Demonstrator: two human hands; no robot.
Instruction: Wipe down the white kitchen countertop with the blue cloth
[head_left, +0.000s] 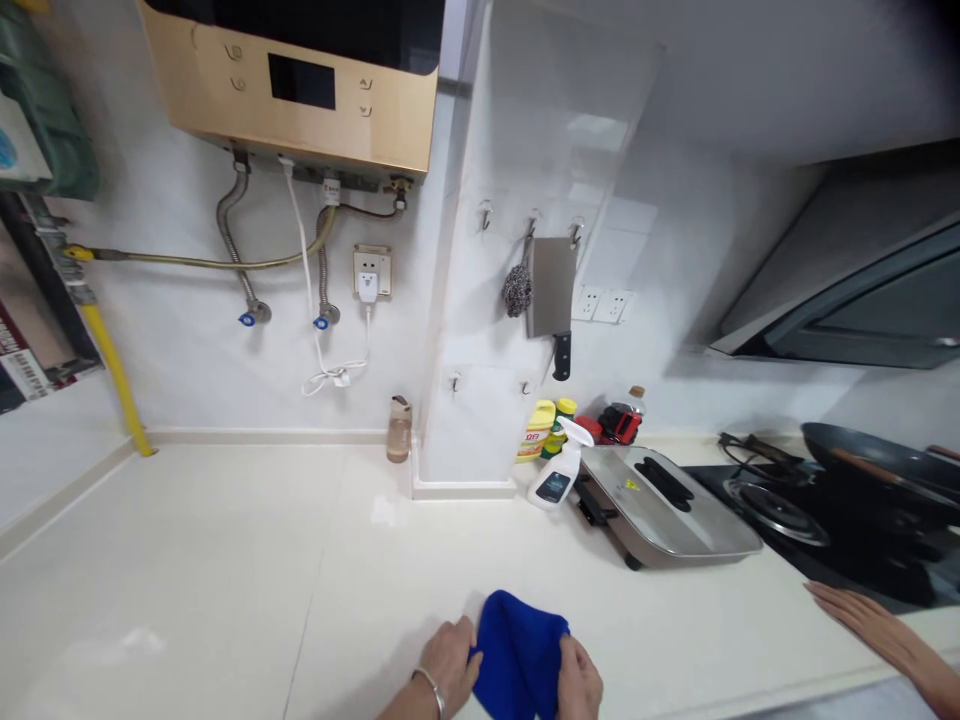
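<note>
A blue cloth (pixel 519 650) is held bunched at the near edge of the white countertop (pixel 225 560), low in the head view. It is gripped on its L side by the left hand (pixel 448 668), which has a bangle at the wrist, and on its R side by the right hand (pixel 582 682). Both hands are closed on the fabric w/ only the cloth btwn them. The step in hand is judged to be gathering or folding the cloth into a pad on the counter, prob. for a wipe-down; no wiping stroke can be read from one view. A next move would call for the pad to be pressed flat under one palm and swept over the bare surface to the L, where nothing stands. To the R, care would be needed: a spray bottle (pixel 559 475), a lidded electric griddle (pixel 667 510) and the gas hob (pixel 810 520) are set close together near the wall. A second person's hand (pixel 877 625) is laid flat by the hob's front edge, well apart from the cloth, and would have to be avoided.
</note>
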